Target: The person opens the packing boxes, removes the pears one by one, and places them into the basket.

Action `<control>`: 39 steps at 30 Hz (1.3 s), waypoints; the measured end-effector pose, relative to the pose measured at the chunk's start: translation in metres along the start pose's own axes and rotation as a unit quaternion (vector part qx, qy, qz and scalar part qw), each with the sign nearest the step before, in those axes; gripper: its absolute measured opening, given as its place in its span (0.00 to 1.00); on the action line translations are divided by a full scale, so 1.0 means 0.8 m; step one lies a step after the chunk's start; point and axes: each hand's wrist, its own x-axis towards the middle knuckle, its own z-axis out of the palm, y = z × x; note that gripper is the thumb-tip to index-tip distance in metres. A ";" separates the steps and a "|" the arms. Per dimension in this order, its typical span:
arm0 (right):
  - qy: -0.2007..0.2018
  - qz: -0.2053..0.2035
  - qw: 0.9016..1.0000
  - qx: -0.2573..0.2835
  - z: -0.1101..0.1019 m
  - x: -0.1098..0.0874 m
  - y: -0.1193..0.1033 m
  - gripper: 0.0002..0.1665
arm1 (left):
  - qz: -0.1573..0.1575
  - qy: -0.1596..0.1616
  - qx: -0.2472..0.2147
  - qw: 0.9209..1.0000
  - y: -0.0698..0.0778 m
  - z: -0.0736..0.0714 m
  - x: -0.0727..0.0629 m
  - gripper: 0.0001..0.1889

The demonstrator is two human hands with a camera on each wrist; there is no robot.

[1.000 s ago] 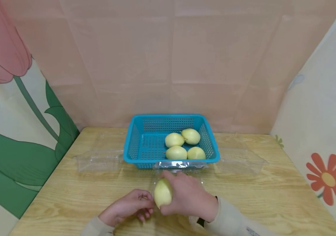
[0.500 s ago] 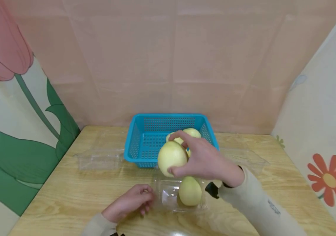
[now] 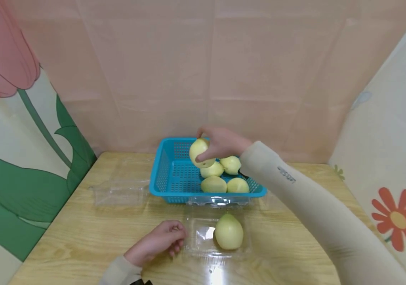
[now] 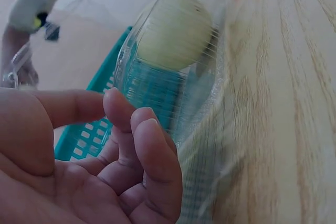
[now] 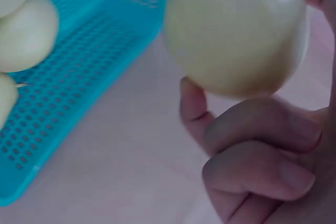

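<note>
My right hand (image 3: 220,142) grips a pale yellow-green pear (image 3: 198,152) above the back of a blue plastic basket (image 3: 154,174). Several more pears lie in the basket's right half, among them one pear (image 3: 237,185) at its front right. Another pear (image 3: 229,232) sits in the right side of a clear plastic container (image 3: 203,247) in front of the basket. Beside that container's left edge, my left hand (image 3: 161,239) rests near the table with loosely curled fingers. It holds nothing in the left wrist view, where its thumb and fingers (image 4: 157,156) show.
A second clear plastic container (image 3: 121,194) stands left of the basket. Clear plastic to the basket's right is mostly hidden by my right sleeve (image 3: 306,202). The wooden table (image 3: 78,233) meets a pink cloth backdrop (image 3: 135,99) behind the basket.
My right hand has carried the pear up and away from the clear container to above the basket, uncovering the pear in the container. The left hand has stayed almost still.
</note>
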 end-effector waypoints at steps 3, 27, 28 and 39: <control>-0.033 -0.010 0.999 -0.031 0.023 0.030 0.006 0.41 | 0.000 0.002 0.004 1.000 -0.003 -0.001 0.000 0.12; -0.047 -0.054 0.983 -0.169 0.130 0.108 0.039 0.43 | 0.004 -0.013 -0.006 1.000 -0.007 -0.001 -0.004 0.13; -0.049 -0.053 0.983 -0.171 0.132 0.109 0.039 0.43 | 0.004 -0.014 -0.006 1.000 -0.007 -0.001 -0.004 0.13; -0.078 -0.014 0.982 -0.174 0.156 0.115 0.041 0.43 | 0.006 -0.019 -0.011 1.000 -0.006 -0.004 -0.005 0.12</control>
